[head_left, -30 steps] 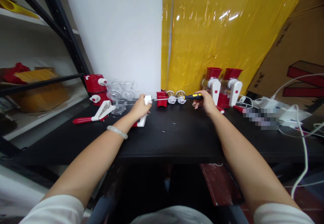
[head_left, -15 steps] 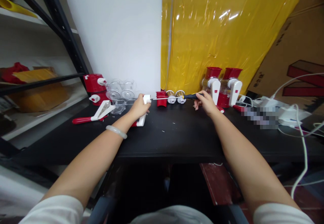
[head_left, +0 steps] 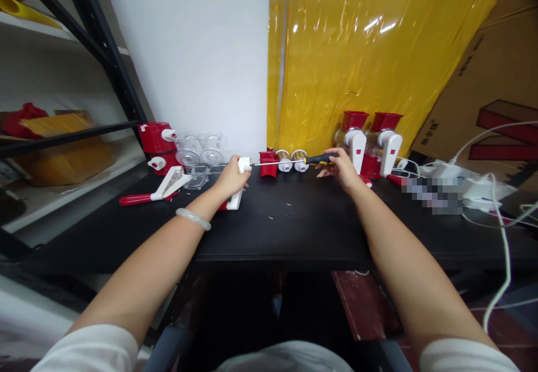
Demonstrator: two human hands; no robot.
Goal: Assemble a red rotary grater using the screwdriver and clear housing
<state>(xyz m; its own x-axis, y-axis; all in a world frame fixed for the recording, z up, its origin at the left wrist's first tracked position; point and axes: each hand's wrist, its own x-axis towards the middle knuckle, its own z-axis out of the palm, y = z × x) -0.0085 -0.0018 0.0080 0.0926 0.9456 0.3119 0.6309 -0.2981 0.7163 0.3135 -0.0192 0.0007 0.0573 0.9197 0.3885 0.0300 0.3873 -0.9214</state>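
Observation:
My left hand (head_left: 231,179) is closed round a white crank handle (head_left: 239,182) with a red end, held just above the black table (head_left: 294,226). My right hand (head_left: 342,169) grips the black-and-yellow handle of a screwdriver (head_left: 294,162). Its thin shaft runs level to the left, and its tip meets the white knob at the top of the crank handle. Behind the shaft stand a small red part (head_left: 268,164) and two small drum pieces (head_left: 291,161).
Two assembled red-and-white grinders (head_left: 370,142) stand at the back right. A red body (head_left: 157,142), clear cups (head_left: 202,150) and another crank handle (head_left: 155,190) lie at the back left. White chargers and cables (head_left: 471,187) crowd the right side. A black shelf rack (head_left: 96,41) stands to the left.
My right hand's fingers have shifted on the screwdriver handle, as if turning it. The left hand and the crank handle have barely moved.

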